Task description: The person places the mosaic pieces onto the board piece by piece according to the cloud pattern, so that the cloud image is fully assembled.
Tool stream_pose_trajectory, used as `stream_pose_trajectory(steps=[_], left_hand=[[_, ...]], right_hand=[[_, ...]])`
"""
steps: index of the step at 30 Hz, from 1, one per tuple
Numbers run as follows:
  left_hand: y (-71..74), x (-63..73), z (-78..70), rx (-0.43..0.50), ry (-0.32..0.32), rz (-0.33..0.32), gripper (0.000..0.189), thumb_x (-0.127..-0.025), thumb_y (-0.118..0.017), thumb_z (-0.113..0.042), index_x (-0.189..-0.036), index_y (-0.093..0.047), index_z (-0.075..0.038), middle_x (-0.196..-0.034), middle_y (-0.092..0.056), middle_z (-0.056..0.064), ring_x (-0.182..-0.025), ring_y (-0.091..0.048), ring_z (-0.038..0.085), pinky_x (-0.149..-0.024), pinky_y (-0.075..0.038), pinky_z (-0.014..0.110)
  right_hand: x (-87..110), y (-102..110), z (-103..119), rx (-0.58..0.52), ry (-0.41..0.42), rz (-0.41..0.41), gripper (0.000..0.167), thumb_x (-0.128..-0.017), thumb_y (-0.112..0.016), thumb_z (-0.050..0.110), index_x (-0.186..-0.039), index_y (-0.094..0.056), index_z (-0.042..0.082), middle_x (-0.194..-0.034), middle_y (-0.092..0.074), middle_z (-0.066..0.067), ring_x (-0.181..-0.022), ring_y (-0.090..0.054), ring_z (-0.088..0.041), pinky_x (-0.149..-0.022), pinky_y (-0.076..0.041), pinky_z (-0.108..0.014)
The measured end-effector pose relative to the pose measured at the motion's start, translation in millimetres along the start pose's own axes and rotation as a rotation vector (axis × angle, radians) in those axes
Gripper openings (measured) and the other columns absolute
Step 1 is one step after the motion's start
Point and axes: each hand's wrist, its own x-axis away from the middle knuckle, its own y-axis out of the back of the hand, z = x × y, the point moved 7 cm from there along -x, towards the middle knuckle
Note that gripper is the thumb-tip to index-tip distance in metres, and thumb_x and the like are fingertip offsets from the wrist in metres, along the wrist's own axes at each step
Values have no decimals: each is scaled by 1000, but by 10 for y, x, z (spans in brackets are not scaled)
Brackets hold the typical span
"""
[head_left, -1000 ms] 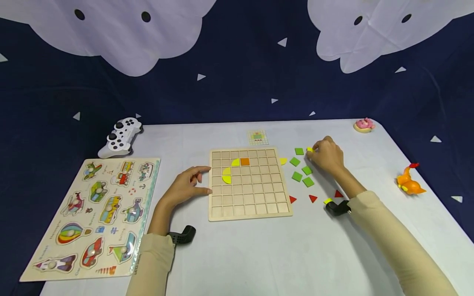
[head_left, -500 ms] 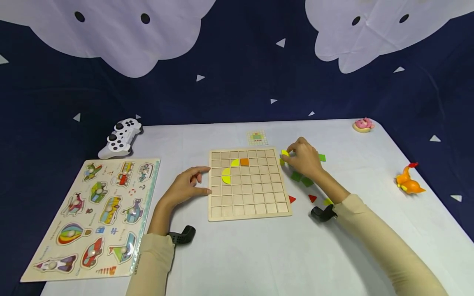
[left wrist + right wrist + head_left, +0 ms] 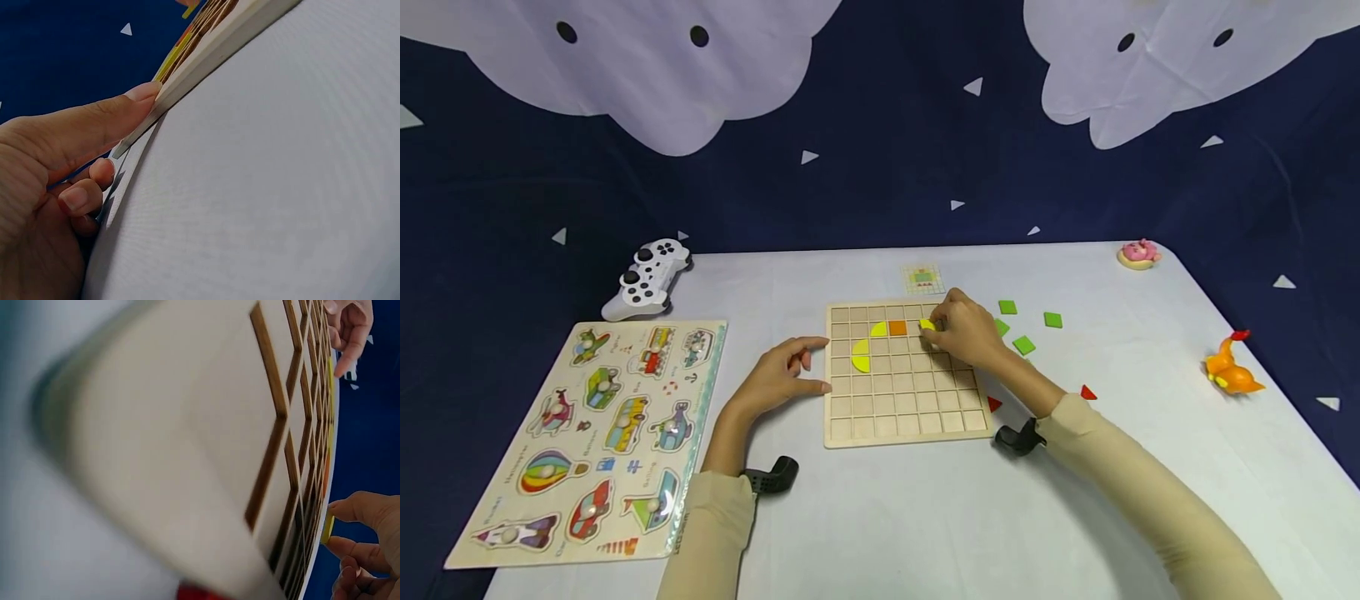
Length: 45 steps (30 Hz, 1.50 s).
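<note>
A wooden grid board (image 3: 910, 427) lies flat on the table. My left hand (image 3: 778, 377) touches its left edge with thumb and index finger held apart; the thumb (image 3: 115, 119) presses on the rim in the left wrist view. My right hand (image 3: 967, 329) pinches a small yellow tile (image 3: 927, 324) between thumb and fingers over the board's upper right cells. In the right wrist view this yellow tile (image 3: 327, 527) stands on edge close over the grid. An orange square (image 3: 897, 328) and several yellow quarter-circle tiles (image 3: 861, 356) sit in cells at the upper left.
Several green squares (image 3: 1024, 344) and red triangles (image 3: 1087, 392) lie right of the board. A small pattern card (image 3: 922, 278) lies behind it. At left are a picture puzzle (image 3: 576, 442) and a white game controller (image 3: 649, 279); an orange toy (image 3: 1231, 367) and a pink toy (image 3: 1138, 253) are at right.
My right hand has carried the yellow tile leftward from among the green squares to over the board, uncovering green squares at the right. The left hand has stayed at the board's edge.
</note>
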Motion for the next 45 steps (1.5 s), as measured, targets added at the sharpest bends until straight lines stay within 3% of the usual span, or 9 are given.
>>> stream_pose_trajectory(steps=[6, 17, 22, 26, 30, 34, 45], left_hand=[[-2, -8, -6, -6, -2, 0, 68, -75, -86, -16, -136, -58, -9, -91, -46, 6, -71, -35, 17, -71, -32, 31], [-9, -1, 1, -10, -3, 5, 68, -75, -86, -16, -136, -58, -9, -91, -47, 6, -72, -36, 16, -71, -32, 31], [-16, 1, -15, -11, -4, 8, 68, -75, -86, -17, -137, -58, -9, -91, -47, 6, -71, -36, 16, -72, -32, 31], [-11, 2, -21, -15, -5, 8, 68, -75, -86, -17, -136, -58, -9, -91, -46, 6, -70, -35, 16, -72, -32, 31], [0, 9, -10, -9, 1, 7, 68, -76, -85, -16, -137, -57, -9, -91, -46, 6, -68, -34, 14, -70, -32, 30], [-21, 14, 1, -10, -1, 6, 68, -76, -85, -16, -137, -57, -8, -92, -46, 7, -67, -33, 13, -68, -31, 28], [-29, -4, 10, -16, 7, 0, 68, -76, -85, -15, -137, -57, -7, -92, -46, 8, -67, -33, 13, -66, -30, 27]], right_hand=[[-56, -100, 43, -22, 9, 25, 27, -86, -77, 20, -99, -75, -4, -98, -60, -14, -80, -61, -25, -72, -54, -38], [-122, -178, 15, -136, -59, 76, 14, -87, -77, 14, -83, -71, 2, -92, -61, -12, -81, -57, -24, -74, -50, -38], [-137, -194, -5, -182, -75, 103, 15, -87, -76, 14, -78, -70, 4, -91, -61, -11, -81, -56, -23, -72, -48, -36], [-139, -156, 4, -161, -78, 135, 14, -87, -76, 17, -82, -71, 5, -93, -61, -11, -82, -55, -23, -73, -48, -36], [-88, -30, -4, -140, -66, 134, 22, -90, -74, 22, -98, -74, 2, -90, -58, -10, -79, -52, -22, -70, -44, -35], [121, 202, -125, -118, -52, 70, 30, -91, -72, 23, -108, -73, -1, -85, -54, -9, -73, -47, -21, -65, -39, -33], [1079, 634, -676, 66, -90, 48, 23, -84, -78, 19, -95, -75, 0, -83, -56, -9, -73, -49, -20, -63, -39, -32]])
